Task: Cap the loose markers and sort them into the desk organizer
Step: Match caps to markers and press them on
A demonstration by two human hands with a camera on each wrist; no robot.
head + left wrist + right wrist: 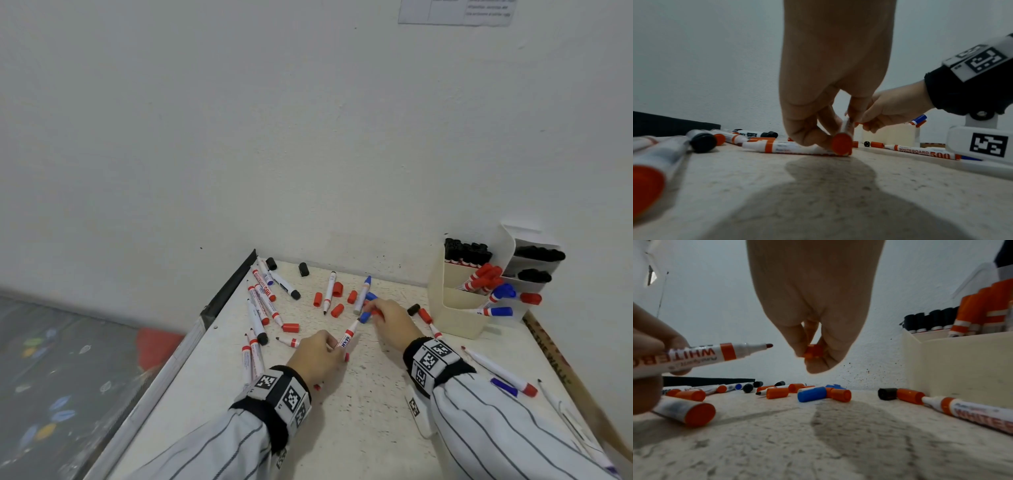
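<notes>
With our left hand point(320, 356) clamped round the barrel of an uncapped red-banded white whiteboard marker point(346, 339), its bare tip pointing up and to the right, we are set to cap it. Our right hand point(388, 318) pinches a small red plastic cap point(813, 351) between thumb and fingertips, just beyond the tip and not yet on it; in the right wrist view a gap shows between tip and cap. A loose blue cap point(811, 394) lies on the speckled white counter point(359, 421) right below our right hand, so we check the colour we hold: red for red.

To do this well, we judge that we should turn the cap so its open mouth faces the tip, line it up with the barrel's axis, and push straight along it until it seats, keeping the left grip firm so the barrel does not slide back. A skewed push could crush the felt tip or smear ink on our fingers.

The cream plastic desk organizer point(459, 308) stands at the far right against the wall, with red markers already grouped in one compartment; the capped marker belongs there.
</notes>
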